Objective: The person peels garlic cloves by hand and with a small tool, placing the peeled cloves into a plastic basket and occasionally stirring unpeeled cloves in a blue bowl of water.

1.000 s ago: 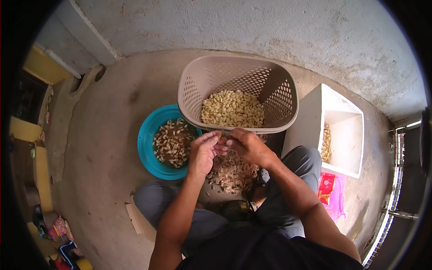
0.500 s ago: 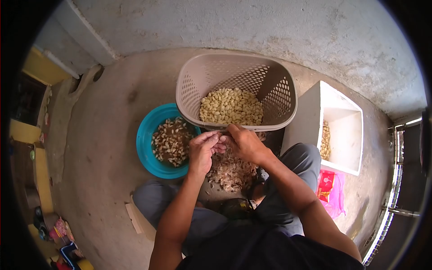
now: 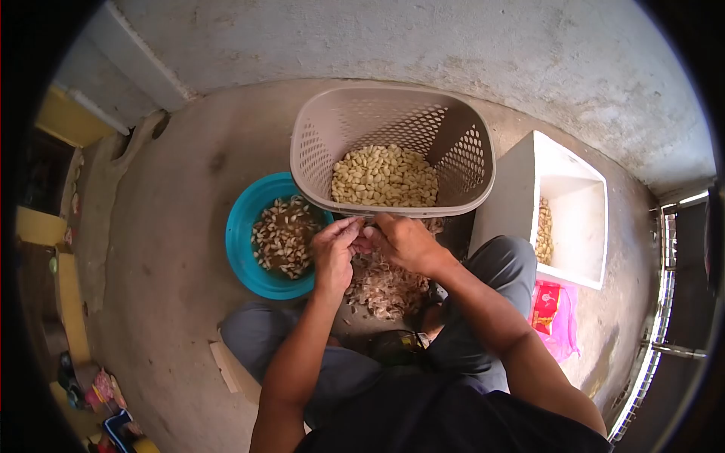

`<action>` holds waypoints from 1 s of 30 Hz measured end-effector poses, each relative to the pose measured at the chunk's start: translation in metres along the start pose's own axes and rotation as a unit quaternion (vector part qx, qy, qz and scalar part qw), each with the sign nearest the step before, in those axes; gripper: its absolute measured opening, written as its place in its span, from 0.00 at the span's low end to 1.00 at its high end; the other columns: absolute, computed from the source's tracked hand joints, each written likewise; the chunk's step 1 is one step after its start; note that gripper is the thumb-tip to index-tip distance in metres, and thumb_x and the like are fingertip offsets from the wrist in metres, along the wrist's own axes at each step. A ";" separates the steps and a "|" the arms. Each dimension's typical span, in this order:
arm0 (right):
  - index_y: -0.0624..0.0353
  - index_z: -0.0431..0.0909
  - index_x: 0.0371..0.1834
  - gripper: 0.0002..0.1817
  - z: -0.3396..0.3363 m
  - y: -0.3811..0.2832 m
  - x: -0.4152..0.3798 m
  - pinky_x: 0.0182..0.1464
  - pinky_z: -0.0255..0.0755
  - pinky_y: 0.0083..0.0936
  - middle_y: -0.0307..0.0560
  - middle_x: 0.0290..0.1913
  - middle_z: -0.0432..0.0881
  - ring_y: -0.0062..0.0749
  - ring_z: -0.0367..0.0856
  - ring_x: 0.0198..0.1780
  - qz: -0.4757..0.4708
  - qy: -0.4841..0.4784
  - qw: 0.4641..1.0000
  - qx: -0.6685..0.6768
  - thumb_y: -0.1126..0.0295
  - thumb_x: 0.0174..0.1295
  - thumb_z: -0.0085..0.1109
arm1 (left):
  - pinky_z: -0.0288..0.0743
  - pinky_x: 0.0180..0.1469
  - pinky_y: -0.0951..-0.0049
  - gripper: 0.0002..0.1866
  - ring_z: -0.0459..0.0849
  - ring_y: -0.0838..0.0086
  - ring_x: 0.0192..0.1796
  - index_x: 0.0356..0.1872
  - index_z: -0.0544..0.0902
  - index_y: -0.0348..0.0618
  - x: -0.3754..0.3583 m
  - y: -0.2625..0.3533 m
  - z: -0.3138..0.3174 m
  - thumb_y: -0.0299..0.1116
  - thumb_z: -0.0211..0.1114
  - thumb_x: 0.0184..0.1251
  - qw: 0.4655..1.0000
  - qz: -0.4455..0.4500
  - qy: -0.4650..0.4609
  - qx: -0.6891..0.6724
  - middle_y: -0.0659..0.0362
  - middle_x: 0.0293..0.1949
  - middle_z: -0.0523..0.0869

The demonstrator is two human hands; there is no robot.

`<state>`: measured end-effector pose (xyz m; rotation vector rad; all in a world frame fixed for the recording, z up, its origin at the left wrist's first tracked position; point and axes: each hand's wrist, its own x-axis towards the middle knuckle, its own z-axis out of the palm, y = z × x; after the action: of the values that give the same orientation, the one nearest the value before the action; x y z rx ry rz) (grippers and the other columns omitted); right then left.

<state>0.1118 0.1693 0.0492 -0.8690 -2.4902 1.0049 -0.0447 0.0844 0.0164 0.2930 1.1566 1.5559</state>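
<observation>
My left hand [image 3: 336, 251] and my right hand [image 3: 404, 240] meet in front of the brown perforated basket [image 3: 313, 158], fingers pinched together around something too small to make out. Pale peeled cloves [image 3: 385, 177] lie in the bottom of the basket. To the left, a turquoise basin [image 3: 240, 240] holds cloves with darker skins [image 3: 283, 234] in water. Below my hands, a heap of papery peelings [image 3: 387, 291] rests on the floor between my legs.
At the right stands a white foam box [image 3: 572, 192] with cloves [image 3: 544, 230] inside. Near it lie a pink bag [image 3: 563, 336] and a red packet [image 3: 545, 303]. A wall [image 3: 453, 38] rises behind the basket. Flat cardboard [image 3: 226, 366] lies by my left knee.
Both hands stay pinched together, with a slight shift of the fingers. The whole view has moved slightly, so the containers appear a little further left.
</observation>
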 end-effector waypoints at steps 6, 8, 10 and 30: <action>0.67 0.72 0.44 0.20 -0.004 0.003 0.002 0.43 0.75 0.55 0.70 0.37 0.82 0.70 0.82 0.42 0.024 -0.010 0.999 -0.020 0.56 0.74 0.55 | 0.83 0.36 0.69 0.13 0.87 0.69 0.31 0.54 0.82 0.26 -0.001 -0.004 -0.001 0.24 0.62 0.74 1.000 0.002 -0.016 0.014 0.51 0.39 0.88; 0.67 0.72 0.43 0.20 -0.002 0.003 0.003 0.43 0.74 0.55 0.70 0.37 0.81 0.70 0.82 0.42 0.028 -0.010 0.999 -0.019 0.56 0.74 0.56 | 0.83 0.37 0.69 0.13 0.87 0.69 0.32 0.54 0.81 0.27 0.000 -0.005 -0.002 0.24 0.61 0.74 0.999 0.002 -0.024 0.024 0.52 0.40 0.88; 0.67 0.71 0.42 0.20 -0.001 0.004 0.003 0.43 0.74 0.55 0.71 0.37 0.81 0.70 0.82 0.42 0.026 0.000 0.999 -0.021 0.56 0.74 0.56 | 0.83 0.36 0.69 0.13 0.87 0.69 0.31 0.54 0.81 0.27 0.000 -0.006 -0.002 0.24 0.61 0.74 0.999 0.002 -0.028 0.022 0.52 0.39 0.88; 0.66 0.73 0.40 0.17 0.000 0.000 0.001 0.39 0.74 0.52 0.67 0.34 0.82 0.68 0.82 0.38 0.001 0.010 1.000 -0.008 0.59 0.74 0.55 | 0.83 0.33 0.73 0.13 0.87 0.73 0.30 0.52 0.84 0.27 0.003 -0.011 -0.002 0.26 0.64 0.73 1.000 -0.007 -0.005 -0.004 0.52 0.37 0.89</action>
<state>0.1110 0.1695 0.0494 -0.8827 -2.4837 0.9741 -0.0405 0.0849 0.0055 0.2867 1.1420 1.5441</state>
